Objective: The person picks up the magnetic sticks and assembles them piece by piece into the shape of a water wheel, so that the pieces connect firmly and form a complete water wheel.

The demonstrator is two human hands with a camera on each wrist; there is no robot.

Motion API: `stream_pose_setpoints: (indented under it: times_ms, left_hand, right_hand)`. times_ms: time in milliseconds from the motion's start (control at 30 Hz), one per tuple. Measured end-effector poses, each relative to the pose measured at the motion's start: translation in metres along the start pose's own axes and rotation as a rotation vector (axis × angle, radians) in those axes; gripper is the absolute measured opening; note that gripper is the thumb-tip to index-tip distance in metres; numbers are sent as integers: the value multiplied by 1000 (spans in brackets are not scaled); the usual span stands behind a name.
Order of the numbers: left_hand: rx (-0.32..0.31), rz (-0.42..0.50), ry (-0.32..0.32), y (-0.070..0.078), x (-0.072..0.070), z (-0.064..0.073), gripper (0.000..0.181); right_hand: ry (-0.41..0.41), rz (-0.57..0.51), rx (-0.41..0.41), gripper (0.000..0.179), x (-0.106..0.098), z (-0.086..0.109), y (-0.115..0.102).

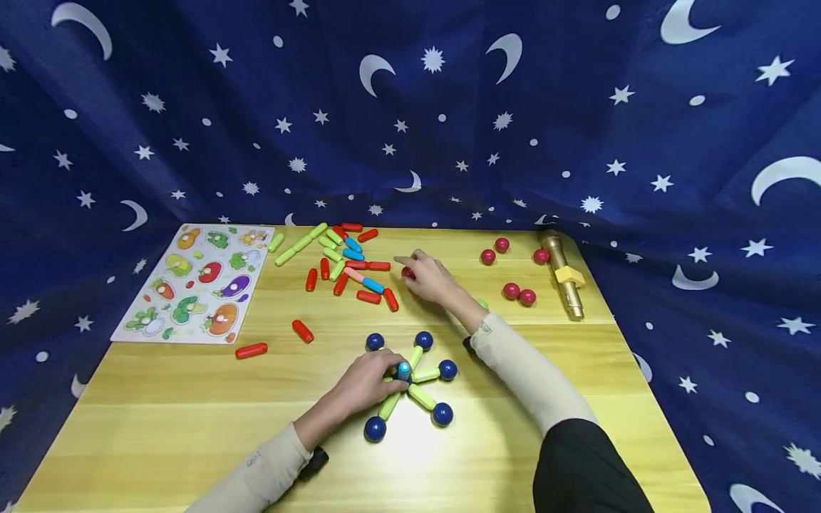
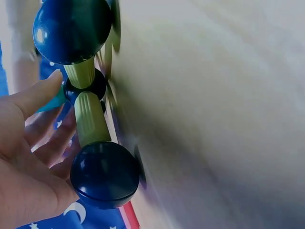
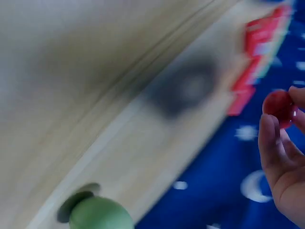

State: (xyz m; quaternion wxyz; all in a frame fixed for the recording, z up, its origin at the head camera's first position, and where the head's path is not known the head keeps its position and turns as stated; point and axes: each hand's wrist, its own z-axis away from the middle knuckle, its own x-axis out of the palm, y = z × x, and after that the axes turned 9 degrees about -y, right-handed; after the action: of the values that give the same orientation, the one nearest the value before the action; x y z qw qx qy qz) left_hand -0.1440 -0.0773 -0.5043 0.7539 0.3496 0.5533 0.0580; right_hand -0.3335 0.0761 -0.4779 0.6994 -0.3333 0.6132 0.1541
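My left hand pinches a short blue rod that stands upright at the hub of a star-shaped build. Light green rods spread from that hub, each tipped with a dark blue ball. In the left wrist view, thumb and fingers lie beside a green rod and its blue ball. Farther back, my right hand holds a red ball between thumb and fingertips. The right wrist view shows it raised off the table.
Loose red rods, green rods and blue rods lie at the back. Several red balls sit at right beside a gold tube. A vegetable picture board lies left. A green ball is near my right wrist.
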Motion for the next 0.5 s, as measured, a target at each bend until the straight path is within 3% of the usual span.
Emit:
stream_pose_setpoints:
  times_ms: [133,267,400,500]
  left_hand:
    - [-22,65,12,-2,-3,-4,29]
    - [-23,101,40,-5,-4,-8,30]
    - [-7,110,74,-8,-6,-10,27]
    - [4,123,80,-7,-4,-11,25]
  right_hand:
    - [110,-201,-66,29,-20,52,-24]
    - [153,-353,-209,27,-24,101,-48]
    - [146,-365,-360,30,-15,123,-61]
    - [133,-338,-388,30,-8,133,-65]
